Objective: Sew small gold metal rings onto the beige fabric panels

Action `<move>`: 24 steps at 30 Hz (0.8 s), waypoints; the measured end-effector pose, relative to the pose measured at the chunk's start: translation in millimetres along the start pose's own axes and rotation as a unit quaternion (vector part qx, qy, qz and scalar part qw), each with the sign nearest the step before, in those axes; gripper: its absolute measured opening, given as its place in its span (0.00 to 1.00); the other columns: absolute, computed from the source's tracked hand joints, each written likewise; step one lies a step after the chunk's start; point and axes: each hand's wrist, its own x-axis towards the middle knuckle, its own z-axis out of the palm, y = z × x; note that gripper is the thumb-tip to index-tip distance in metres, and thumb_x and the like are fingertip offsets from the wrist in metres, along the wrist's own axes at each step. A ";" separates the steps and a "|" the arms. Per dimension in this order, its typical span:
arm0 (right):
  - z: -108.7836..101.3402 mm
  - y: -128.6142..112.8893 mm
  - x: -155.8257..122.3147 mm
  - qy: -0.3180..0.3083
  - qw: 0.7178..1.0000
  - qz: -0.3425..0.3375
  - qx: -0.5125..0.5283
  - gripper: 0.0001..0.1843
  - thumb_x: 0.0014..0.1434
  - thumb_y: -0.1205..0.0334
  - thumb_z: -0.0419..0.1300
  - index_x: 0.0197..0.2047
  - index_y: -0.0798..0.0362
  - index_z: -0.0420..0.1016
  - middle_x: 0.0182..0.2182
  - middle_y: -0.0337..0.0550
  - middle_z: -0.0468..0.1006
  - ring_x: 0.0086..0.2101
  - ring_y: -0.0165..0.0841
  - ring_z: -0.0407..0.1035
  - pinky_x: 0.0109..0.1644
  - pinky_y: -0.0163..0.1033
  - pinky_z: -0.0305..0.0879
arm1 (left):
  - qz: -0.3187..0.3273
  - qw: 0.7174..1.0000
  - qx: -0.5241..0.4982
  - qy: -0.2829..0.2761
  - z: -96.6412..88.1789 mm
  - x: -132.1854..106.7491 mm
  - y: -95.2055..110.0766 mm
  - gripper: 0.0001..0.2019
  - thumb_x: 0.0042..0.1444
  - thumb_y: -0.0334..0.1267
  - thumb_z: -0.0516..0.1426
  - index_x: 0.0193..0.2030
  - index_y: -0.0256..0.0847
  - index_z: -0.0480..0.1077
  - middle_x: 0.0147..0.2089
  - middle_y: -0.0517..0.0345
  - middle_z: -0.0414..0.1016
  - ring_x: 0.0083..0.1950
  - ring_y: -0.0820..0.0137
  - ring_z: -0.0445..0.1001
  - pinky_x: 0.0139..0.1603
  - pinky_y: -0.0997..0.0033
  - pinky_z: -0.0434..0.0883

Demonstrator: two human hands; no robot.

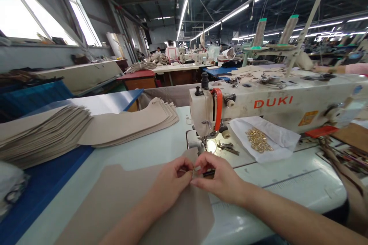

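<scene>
My left hand and my right hand meet in front of the sewing machine, fingertips pinched together. Between them is a small light fabric tab; a tiny yellowish bit shows on it, too small to make out. Under my hands a large taupe panel lies flat on the pale table. One narrow end of taupe material reaches up toward the machine's presser foot. Just right of the needle area lies a small dark metal tool, perhaps thread snips.
Gold-coloured metal rings are heaped on a white cloth by the machine. Stacked taupe panels stand at left, partly on a blue board. Thread cones rise behind. A co-worker's sleeve shows at far right.
</scene>
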 end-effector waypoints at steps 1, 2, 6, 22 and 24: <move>-0.3 0.2 -0.6 -0.002 1.000 -0.018 -0.015 0.11 0.46 0.65 0.66 0.33 0.53 0.69 0.27 0.36 0.70 0.30 0.30 0.65 0.36 0.34 0.62 | 0.006 1.000 0.018 0.007 0.1 -0.8 -0.8 0.04 0.45 0.33 0.52 0.27 0.39 0.67 0.26 0.63 0.69 0.29 0.71 0.66 0.31 0.74 0.62; -0.9 1.0 -0.8 -0.005 0.999 -0.037 -0.023 0.08 0.49 0.65 0.65 0.32 0.53 0.69 0.28 0.37 0.70 0.30 0.30 0.65 0.36 0.34 0.62 | 0.010 1.000 0.027 0.012 0.1 -1.4 -1.6 0.04 0.45 0.33 0.52 0.27 0.39 0.67 0.26 0.63 0.68 0.29 0.71 0.66 0.31 0.74 0.62; -3.6 4.9 -1.1 0.000 0.994 -0.095 -0.050 0.05 0.56 0.68 0.58 0.29 0.54 0.70 0.28 0.39 0.71 0.31 0.29 0.66 0.37 0.33 0.62 | 0.023 0.999 0.012 0.022 -0.5 -2.5 -5.0 0.04 0.47 0.35 0.52 0.29 0.39 0.67 0.28 0.62 0.69 0.31 0.71 0.68 0.33 0.73 0.64; 3.5 3.7 -0.5 0.102 0.986 -0.108 -0.079 0.06 0.51 0.71 0.57 0.25 0.53 0.69 0.27 0.39 0.75 0.29 0.28 0.68 0.33 0.30 0.62 | 0.041 0.988 -0.130 0.070 4.3 -0.7 -1.2 0.04 0.43 0.36 0.59 0.25 0.39 0.67 0.29 0.60 0.72 0.31 0.72 0.72 0.34 0.75 0.69; 3.5 4.2 -0.4 0.098 0.988 -0.099 -0.071 0.06 0.51 0.70 0.57 0.25 0.53 0.69 0.27 0.39 0.75 0.28 0.28 0.68 0.33 0.30 0.62 | 0.034 0.987 -0.139 0.068 4.0 -0.9 -1.3 0.05 0.42 0.36 0.60 0.27 0.39 0.68 0.28 0.60 0.73 0.31 0.71 0.72 0.34 0.75 0.70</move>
